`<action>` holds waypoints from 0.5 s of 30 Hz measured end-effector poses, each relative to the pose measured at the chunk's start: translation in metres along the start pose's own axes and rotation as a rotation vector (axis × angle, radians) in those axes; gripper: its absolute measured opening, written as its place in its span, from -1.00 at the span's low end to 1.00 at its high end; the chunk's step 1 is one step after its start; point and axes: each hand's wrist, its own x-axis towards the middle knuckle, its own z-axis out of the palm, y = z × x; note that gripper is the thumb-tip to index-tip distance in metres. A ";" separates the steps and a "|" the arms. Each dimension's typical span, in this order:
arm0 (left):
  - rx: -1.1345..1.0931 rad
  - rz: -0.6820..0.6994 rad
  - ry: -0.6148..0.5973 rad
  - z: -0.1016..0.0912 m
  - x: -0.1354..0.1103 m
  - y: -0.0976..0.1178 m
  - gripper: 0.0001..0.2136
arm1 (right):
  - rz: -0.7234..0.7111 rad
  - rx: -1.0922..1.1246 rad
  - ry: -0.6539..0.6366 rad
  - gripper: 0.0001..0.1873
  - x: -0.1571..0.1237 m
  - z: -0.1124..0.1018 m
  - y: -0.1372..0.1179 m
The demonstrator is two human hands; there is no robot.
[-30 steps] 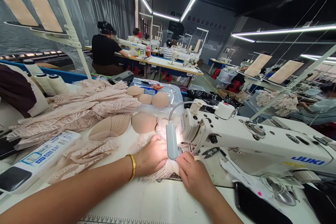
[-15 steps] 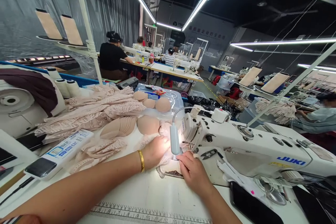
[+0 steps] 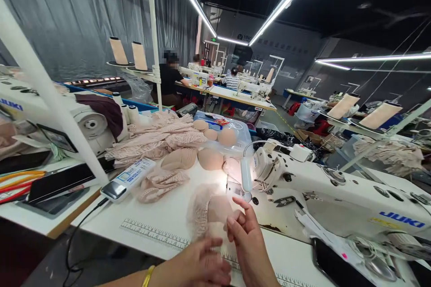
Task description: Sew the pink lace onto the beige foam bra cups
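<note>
My left hand [image 3: 198, 267], with a gold bangle at the wrist, is low at the table's front edge, its fingers curled on the lower edge of a beige lace bra piece [image 3: 210, 208]. My right hand [image 3: 247, 237] pinches the right side of the same piece, which lies pulled back from the needle of the white JUKI sewing machine [image 3: 336, 193]. The machine's small lamp [image 3: 245, 175] lights the table just beyond the piece.
Stacked beige foam cups [image 3: 195, 159] and heaps of lace fabric [image 3: 158, 139] lie behind. A white remote-like box [image 3: 128, 179] and a second machine [image 3: 50, 112] are at left. A black phone [image 3: 340, 264] lies at right. A thread-stand pole [image 3: 50, 94] crosses the left. Other workers sit at far tables.
Both hands have drawn the lace piece back from under the needle toward the front edge. The camera has turned left and pulled back, showing the left machine and the table's edge.
</note>
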 end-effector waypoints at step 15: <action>-0.347 0.180 0.450 0.010 0.027 0.039 -0.58 | -0.173 -0.290 0.101 -0.42 -0.065 -0.019 0.022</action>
